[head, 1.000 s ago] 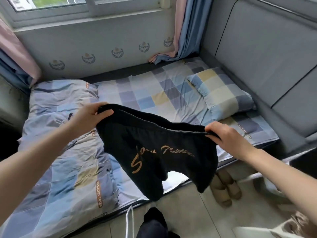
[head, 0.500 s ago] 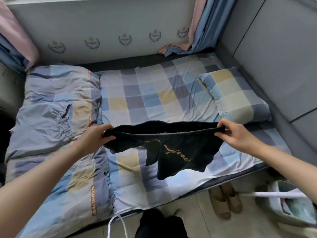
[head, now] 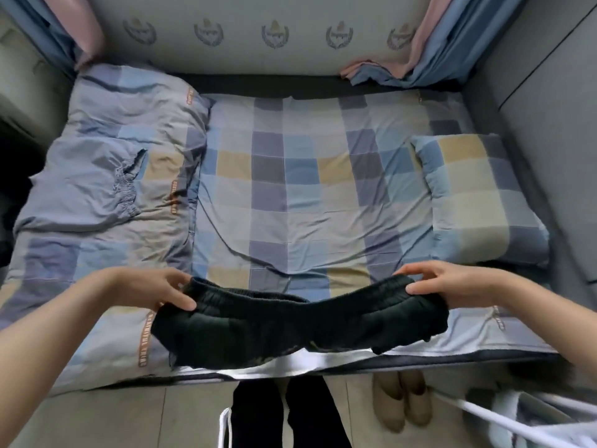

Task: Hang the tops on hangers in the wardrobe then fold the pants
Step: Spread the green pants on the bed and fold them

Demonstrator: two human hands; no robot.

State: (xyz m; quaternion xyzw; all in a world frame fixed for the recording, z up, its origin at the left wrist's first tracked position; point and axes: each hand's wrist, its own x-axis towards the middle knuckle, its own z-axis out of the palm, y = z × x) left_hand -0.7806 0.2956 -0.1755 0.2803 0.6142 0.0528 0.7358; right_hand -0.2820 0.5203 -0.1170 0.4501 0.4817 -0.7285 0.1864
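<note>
A pair of black shorts (head: 290, 328) with an elastic waistband lies bunched across the near edge of the bed (head: 307, 195). My left hand (head: 155, 287) pinches the waistband's left end between thumb and fingers. My right hand (head: 452, 284) pinches its right end the same way. The waistband sags between my hands, and the legs hang toward the bed's front edge. The gold lettering is hidden in the folds.
A folded checked quilt (head: 106, 189) covers the bed's left part and a checked pillow (head: 481, 198) lies at the right. Beige slippers (head: 400, 402) stand on the floor below the bed edge. A white-handled bag (head: 529, 418) sits at lower right. Grey padded walls enclose the bed.
Both hands have lowered the shorts from the air down onto the near edge of the bed. The view has tilted down and moved closer.
</note>
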